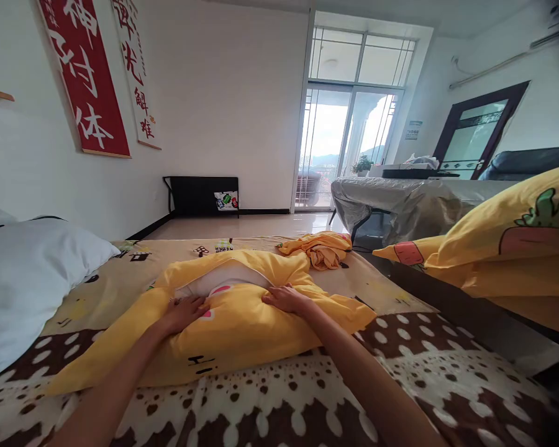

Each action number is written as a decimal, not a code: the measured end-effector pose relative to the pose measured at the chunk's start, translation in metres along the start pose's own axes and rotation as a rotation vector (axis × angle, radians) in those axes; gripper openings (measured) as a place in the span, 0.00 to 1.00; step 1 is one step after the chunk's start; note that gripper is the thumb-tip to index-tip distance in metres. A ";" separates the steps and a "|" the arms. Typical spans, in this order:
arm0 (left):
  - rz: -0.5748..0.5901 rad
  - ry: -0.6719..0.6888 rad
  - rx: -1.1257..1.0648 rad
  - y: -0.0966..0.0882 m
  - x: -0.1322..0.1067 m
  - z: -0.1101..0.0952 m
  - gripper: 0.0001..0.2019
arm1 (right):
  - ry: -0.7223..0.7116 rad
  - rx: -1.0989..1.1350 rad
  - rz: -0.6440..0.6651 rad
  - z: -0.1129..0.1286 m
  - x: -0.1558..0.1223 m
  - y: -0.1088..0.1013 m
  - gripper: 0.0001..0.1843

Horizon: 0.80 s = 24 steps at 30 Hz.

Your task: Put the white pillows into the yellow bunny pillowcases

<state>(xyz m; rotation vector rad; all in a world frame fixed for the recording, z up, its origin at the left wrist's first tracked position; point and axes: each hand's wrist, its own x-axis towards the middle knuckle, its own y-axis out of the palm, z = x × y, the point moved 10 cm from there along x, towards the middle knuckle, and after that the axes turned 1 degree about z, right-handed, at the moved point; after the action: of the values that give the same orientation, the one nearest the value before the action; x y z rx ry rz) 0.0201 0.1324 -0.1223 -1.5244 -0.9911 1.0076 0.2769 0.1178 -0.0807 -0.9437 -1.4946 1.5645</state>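
A yellow pillowcase (pixel 256 320) with a printed cartoon face lies in front of me, with a white pillow (pixel 233 275) showing through its long opening. My left hand (pixel 185 312) is closed on the near edge of that opening, at its left part. Farther right along the same edge, my right hand (pixel 286 299) pinches the yellow cloth, its fingertips partly hidden in the fold. The pillow's remaining part is covered by the case.
The patterned bed sheet (pixel 391 354) lies under everything. A crumpled orange-yellow cloth (pixel 323 249) rests at the far edge. On the left is a bare white pillow (pixel 37 273); on the right, stacked yellow pillows (pixel 507 248). Beyond stands a plastic-covered table (pixel 391 202).
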 end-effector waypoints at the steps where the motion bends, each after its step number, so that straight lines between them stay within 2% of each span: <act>1: -0.012 -0.010 0.003 -0.003 -0.003 0.000 0.31 | 0.016 -0.015 -0.004 0.000 0.002 0.002 0.28; 3: -0.036 -0.042 0.014 -0.020 -0.012 0.006 0.34 | 0.037 -0.052 -0.029 -0.003 0.001 -0.006 0.30; 6: -0.067 -0.061 0.048 -0.059 -0.031 0.020 0.35 | 0.055 -0.145 -0.096 -0.015 -0.012 -0.047 0.32; 9: -0.149 -0.034 0.147 -0.115 -0.051 0.022 0.30 | 0.041 -0.269 -0.219 -0.021 -0.029 -0.114 0.26; 12: -0.294 -0.072 0.320 -0.182 -0.069 0.012 0.30 | 0.074 -0.386 -0.384 -0.017 -0.042 -0.185 0.22; 15: -0.514 -0.153 0.454 -0.247 -0.090 -0.007 0.36 | 0.234 -0.484 -0.674 -0.010 -0.055 -0.246 0.22; 17: -0.653 -0.210 0.485 -0.275 -0.104 -0.018 0.39 | 0.323 -0.520 -0.781 -0.006 -0.061 -0.262 0.25; 19: -0.726 -0.285 0.487 -0.288 -0.114 -0.024 0.39 | 0.358 -0.531 -0.714 -0.004 -0.058 -0.260 0.22; 22: -0.670 -0.378 0.470 -0.288 -0.116 -0.028 0.34 | 0.375 -0.536 -0.542 -0.005 -0.053 -0.253 0.12; 24: -0.590 -0.428 0.449 -0.287 -0.114 -0.027 0.31 | 0.375 -0.545 -0.575 -0.001 -0.060 -0.264 0.13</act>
<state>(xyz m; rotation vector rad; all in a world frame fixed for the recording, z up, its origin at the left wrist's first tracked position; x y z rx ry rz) -0.0175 0.0593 0.1762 -0.5959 -1.3013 1.0434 0.3127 0.0707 0.1834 -0.9180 -1.7371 0.5447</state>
